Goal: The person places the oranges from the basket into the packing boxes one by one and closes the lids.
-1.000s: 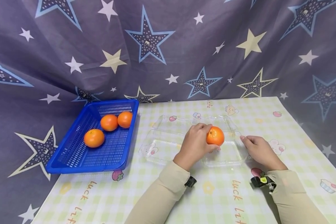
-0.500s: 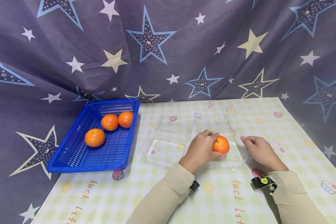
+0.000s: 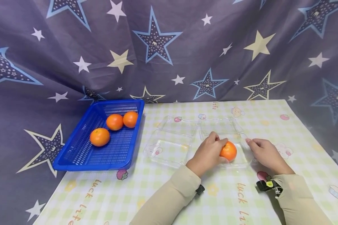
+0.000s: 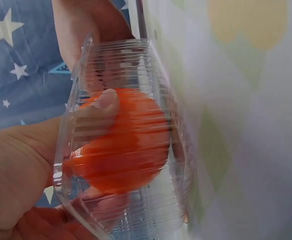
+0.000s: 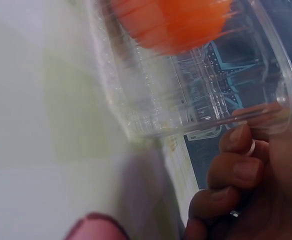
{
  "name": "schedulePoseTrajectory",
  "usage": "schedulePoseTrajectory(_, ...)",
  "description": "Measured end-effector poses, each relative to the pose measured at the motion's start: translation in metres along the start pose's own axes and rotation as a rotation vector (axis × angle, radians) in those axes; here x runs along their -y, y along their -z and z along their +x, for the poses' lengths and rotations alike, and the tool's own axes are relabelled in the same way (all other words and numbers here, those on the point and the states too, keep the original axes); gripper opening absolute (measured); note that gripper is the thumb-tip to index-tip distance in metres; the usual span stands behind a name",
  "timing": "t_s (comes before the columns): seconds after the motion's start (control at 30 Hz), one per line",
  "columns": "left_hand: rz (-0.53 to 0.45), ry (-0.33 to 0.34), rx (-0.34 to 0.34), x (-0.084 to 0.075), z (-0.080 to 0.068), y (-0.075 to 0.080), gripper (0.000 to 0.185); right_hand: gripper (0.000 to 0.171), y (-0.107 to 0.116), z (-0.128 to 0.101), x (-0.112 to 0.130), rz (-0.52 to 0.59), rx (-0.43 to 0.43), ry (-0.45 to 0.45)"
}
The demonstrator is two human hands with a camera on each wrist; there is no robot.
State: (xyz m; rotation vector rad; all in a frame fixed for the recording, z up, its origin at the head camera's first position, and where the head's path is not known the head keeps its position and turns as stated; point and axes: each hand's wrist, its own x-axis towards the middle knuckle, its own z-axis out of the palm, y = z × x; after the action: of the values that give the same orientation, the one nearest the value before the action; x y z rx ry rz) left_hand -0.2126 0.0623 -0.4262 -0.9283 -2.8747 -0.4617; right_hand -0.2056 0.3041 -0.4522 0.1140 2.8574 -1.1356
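My left hand (image 3: 220,148) grips an orange (image 3: 228,151) and holds it down inside the near half of a clear plastic container (image 3: 243,157) on the table. In the left wrist view my thumb (image 4: 103,102) presses on the orange (image 4: 121,150) behind the ribbed container wall (image 4: 156,75). My right hand (image 3: 253,145) holds the container's right rim. Its curled fingers (image 5: 241,170) show in the right wrist view beside the container (image 5: 186,100), with the orange (image 5: 176,20) inside it.
A second open clear container (image 3: 169,147) lies just to the left. A blue basket (image 3: 81,150) at the table's left edge holds three oranges (image 3: 99,137). A star-patterned cloth (image 3: 169,47) hangs behind the checked tablecloth (image 3: 157,187).
My left hand has carried the orange down and a little right, from above the container into its near half. My right hand has stayed on the rim.
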Motion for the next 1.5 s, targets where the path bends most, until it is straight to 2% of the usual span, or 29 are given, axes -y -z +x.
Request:
schedulePoseTrajectory(0.33, 0.087, 0.054, -0.091, -0.006, 0.001, -0.004, 0.069, 0.063, 0.000, -0.003, -0.001, 0.002, 0.002, 0.003)
schedulePoseTrajectory(0.63, 0.053, 0.078, -0.077, -0.007, -0.001, -0.004, 0.065, 0.062, -0.002, -0.002, 0.000, 0.006, 0.007, 0.005)
schedulePoseTrajectory(1.17, 0.080, 0.036, -0.136, -0.012, -0.003, -0.008, 0.045, 0.061, -0.002, 0.000, -0.002, -0.027, -0.007, 0.017)
schedulePoseTrajectory(1.5, 0.108, -0.024, -0.153, -0.014, -0.004, -0.010, 0.040, 0.063, -0.003, 0.000, -0.002, -0.022, -0.003, 0.023)
